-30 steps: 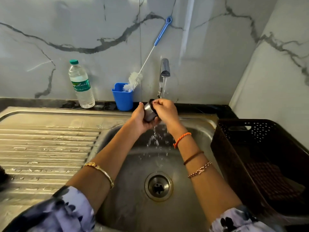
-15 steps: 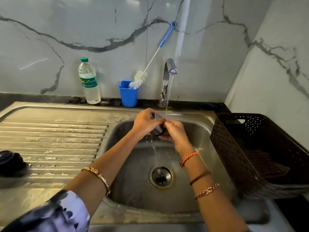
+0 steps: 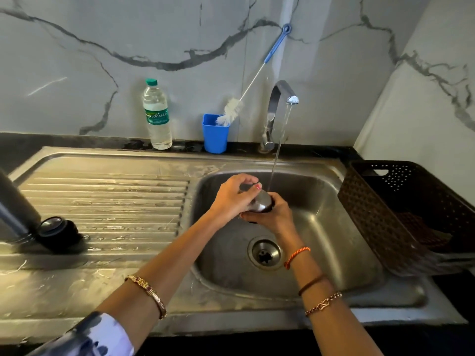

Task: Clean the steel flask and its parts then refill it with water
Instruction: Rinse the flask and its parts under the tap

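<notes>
Marble-veined walls back a steel sink counter (image 3: 102,201). At far left on the ribbed drainboard stands the dark steel flask body (image 3: 15,209) beside its round black lid (image 3: 57,231). Over the basin, the left hand (image 3: 231,199) grasps the small steel flask cup (image 3: 261,202) from above while the right hand (image 3: 272,217) cups it below (both wrapped firmly). Turning it slowly under the tap's thin stream (image 3: 279,147) should rinse every side.
</notes>
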